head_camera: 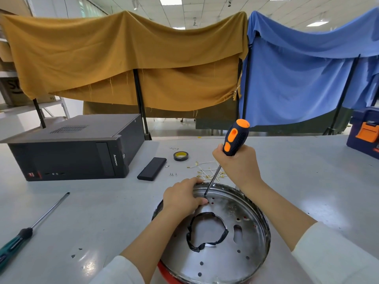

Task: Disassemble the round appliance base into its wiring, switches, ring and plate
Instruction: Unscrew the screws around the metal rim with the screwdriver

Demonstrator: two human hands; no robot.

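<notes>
Two things could go wrong, I think. Biggest: the round base [213,234], at the near edge of the table [307,171], could slide or tip if I push hard, because its near side hangs close to that edge. My left hand [182,199] holds its far rim. Smaller: the screwdriver [225,156], gripped in my right hand [238,162], could slip off and poke my left fingers [202,200] just beside its tip. The base is a shiny metal dish with many small holes, a ragged black ring [205,232] round its middle hole, and red underneath.
</notes>
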